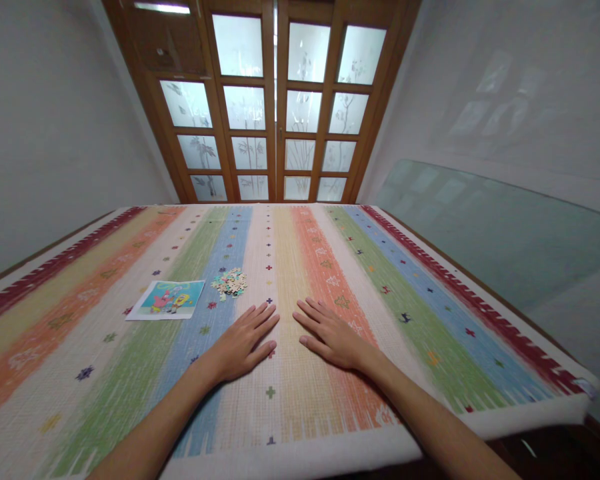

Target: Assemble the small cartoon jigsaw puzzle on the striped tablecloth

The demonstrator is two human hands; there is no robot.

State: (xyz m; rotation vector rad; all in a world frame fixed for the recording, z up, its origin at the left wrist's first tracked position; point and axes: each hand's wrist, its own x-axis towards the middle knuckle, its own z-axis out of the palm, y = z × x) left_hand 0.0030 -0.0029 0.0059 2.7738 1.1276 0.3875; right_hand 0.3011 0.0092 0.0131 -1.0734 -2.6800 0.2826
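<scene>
My left hand [245, 341] lies flat on the striped tablecloth [300, 400], palm down with its fingers spread and nothing in it. Mirroring it, my right hand [331, 333] rests palm down on the yellow and orange stripes, its fingers also apart and bare. Just beyond my left fingertips sits a small heap of jigsaw puzzle pieces [230, 283] in pale teal and cream colours. To the left of that heap lies a printed picture sheet [167, 300] showing a pink starfish and a yellow sponge cartoon character on blue. Neither hand touches the pieces or the sheet.
Past the table's far edge stand wooden doors [275, 107] with frosted glass panes. A pale wall [50, 120] rises on the left. On the right, a greenish glass panel [495, 227] stands along the table's side. The cloth hangs over the near edge.
</scene>
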